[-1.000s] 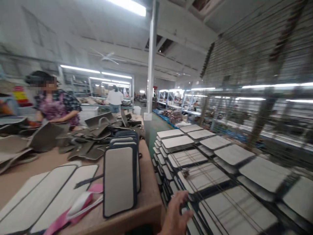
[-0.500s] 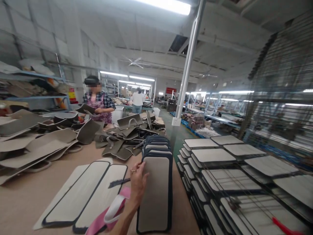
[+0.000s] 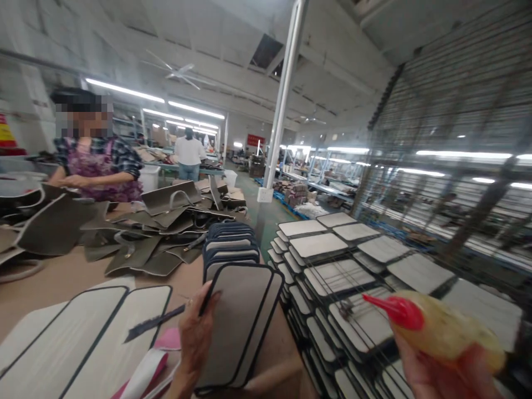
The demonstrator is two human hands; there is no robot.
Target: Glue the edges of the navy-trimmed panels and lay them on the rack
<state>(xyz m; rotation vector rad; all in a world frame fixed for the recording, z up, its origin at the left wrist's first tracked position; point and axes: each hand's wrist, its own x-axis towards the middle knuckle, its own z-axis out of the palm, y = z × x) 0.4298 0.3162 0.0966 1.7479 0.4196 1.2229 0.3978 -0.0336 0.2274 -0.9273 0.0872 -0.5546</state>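
Brown surface (image 3: 185,282) | left hand (image 3: 198,335) closed on two dark-edged panels (image 3: 236,327), newly tilted before one stack (image 3: 230,244), sheets uncountable | right hand (image 3: 440,377), newly in view, curled round one red-nozzled bottle (image 3: 453,324); I judge both hands occupied | two people (image 3: 100,160) clearly visible beyond

At lower center, the left hand (image 3: 198,332) grips a dark-edged gray panel (image 3: 239,321) in front of a stack of similar panels (image 3: 230,244). At lower right, the right hand (image 3: 449,368) holds a yellowish bottle (image 3: 455,327) with a red nozzle. Pale panels (image 3: 319,244) lie in rows at right; gray-brown pieces (image 3: 166,221) heap on the tabletop (image 3: 183,277) at left, near a person in a plaid top (image 3: 100,160).
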